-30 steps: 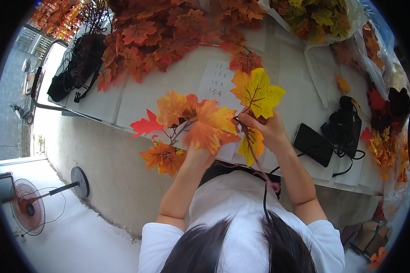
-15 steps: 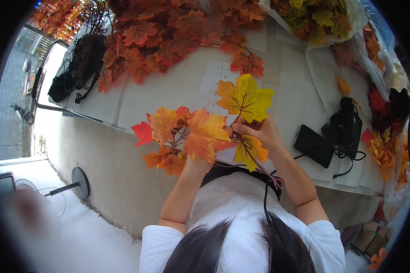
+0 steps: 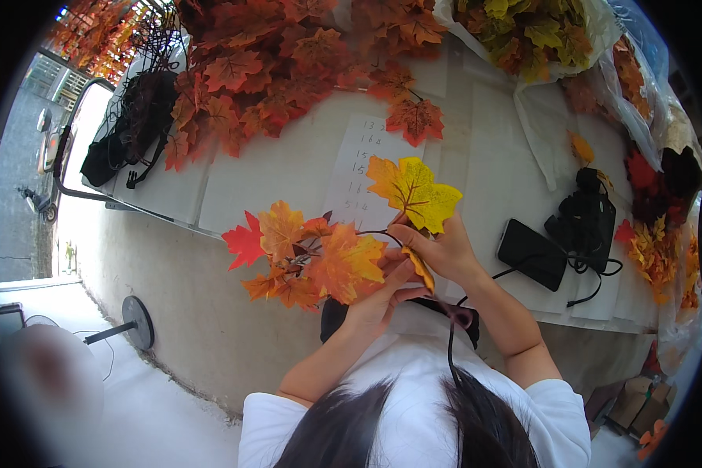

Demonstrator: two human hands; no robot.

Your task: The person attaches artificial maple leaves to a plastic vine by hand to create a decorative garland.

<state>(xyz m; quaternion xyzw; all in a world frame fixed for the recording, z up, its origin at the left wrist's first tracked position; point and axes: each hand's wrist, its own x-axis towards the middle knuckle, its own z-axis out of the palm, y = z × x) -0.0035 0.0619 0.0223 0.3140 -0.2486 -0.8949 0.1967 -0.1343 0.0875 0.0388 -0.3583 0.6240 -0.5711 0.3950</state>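
Note:
Both of my hands are on one artificial maple leaf branch, held over the table's front edge. My right hand (image 3: 448, 251) pinches its stem just under a large yellow leaf (image 3: 420, 196). My left hand (image 3: 376, 303) is closed at the stem below, its fingers beside a small yellow-orange leaf (image 3: 419, 270) turned edge-on. The orange leaf cluster (image 3: 342, 264) of the branch spreads to the left, with a red leaf (image 3: 244, 239) at its tip. Purplish-brown stem ends (image 3: 456, 313) hang below my right hand. The exact grip of my left fingertips is partly hidden.
A handwritten paper sheet (image 3: 351, 168) lies on the white-covered table (image 3: 476, 156). Piled orange-red leaves (image 3: 265, 70) and a plastic bag of green-yellow leaves (image 3: 538, 39) are at the back. A black phone (image 3: 532, 254) and cabled black device (image 3: 589, 218) lie right; a black bag (image 3: 136, 117) left.
My left hand has shifted right, closer to my right hand. The small yellow leaf has turned from face-up to edge-on, and the large yellow leaf has dropped a little nearer to me.

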